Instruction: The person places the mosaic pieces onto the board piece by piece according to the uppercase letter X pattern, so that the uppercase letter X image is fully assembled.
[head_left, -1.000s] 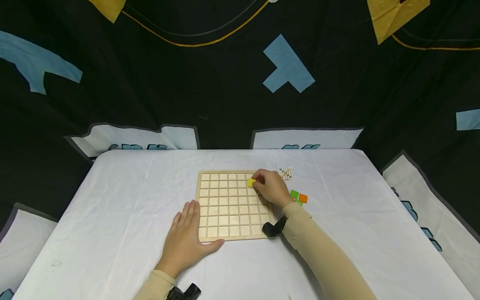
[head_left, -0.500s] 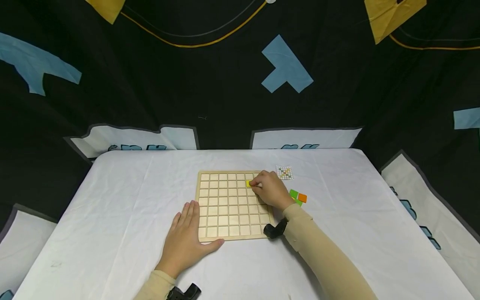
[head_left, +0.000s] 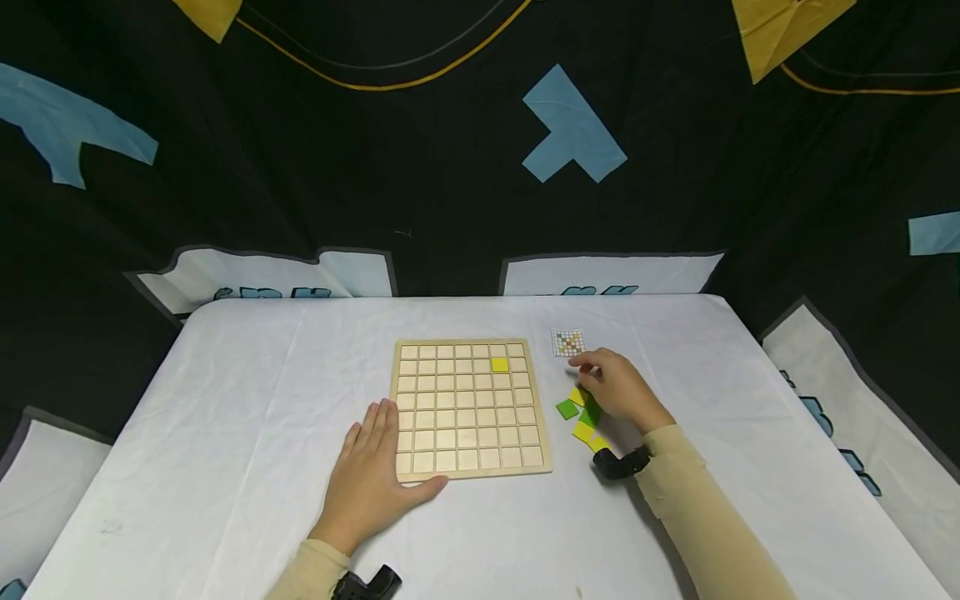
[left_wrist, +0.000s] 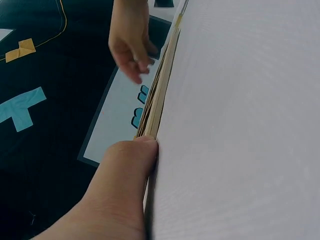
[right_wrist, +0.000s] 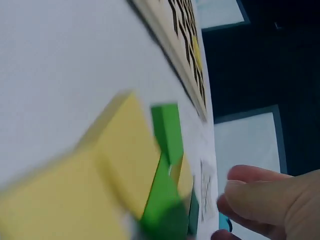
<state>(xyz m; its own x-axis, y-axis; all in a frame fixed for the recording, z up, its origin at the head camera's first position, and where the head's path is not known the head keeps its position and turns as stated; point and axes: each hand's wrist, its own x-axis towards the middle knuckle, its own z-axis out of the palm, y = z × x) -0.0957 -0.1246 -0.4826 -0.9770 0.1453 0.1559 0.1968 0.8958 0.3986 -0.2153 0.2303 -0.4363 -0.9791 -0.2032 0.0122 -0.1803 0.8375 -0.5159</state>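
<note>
A square wooden grid board (head_left: 450, 429) lies on the table. One yellow tile (head_left: 499, 364) sits in a cell near its upper right corner. My left hand (head_left: 369, 483) lies along the board's left edge with straight fingers, its thumb at the front edge; the left wrist view shows that thumb (left_wrist: 127, 165) against the board's rim. My right hand (head_left: 618, 387) hovers over loose tiles right of the board, fingers slightly bent and holding nothing. Among the tiles are a green tile (head_left: 567, 409) and a yellow tile (head_left: 582, 431); the hand covers part of the pile.
A small printed card (head_left: 567, 342) with a coloured grid lies beyond the pile, close to the right fingertips. White cloth covers the table (head_left: 247, 400). A dark curtain (head_left: 450, 183) hangs behind its far edge.
The right hand has let go of the yellow tile in the board's cell and moved right, over the loose tiles. The left hand stays in place.
</note>
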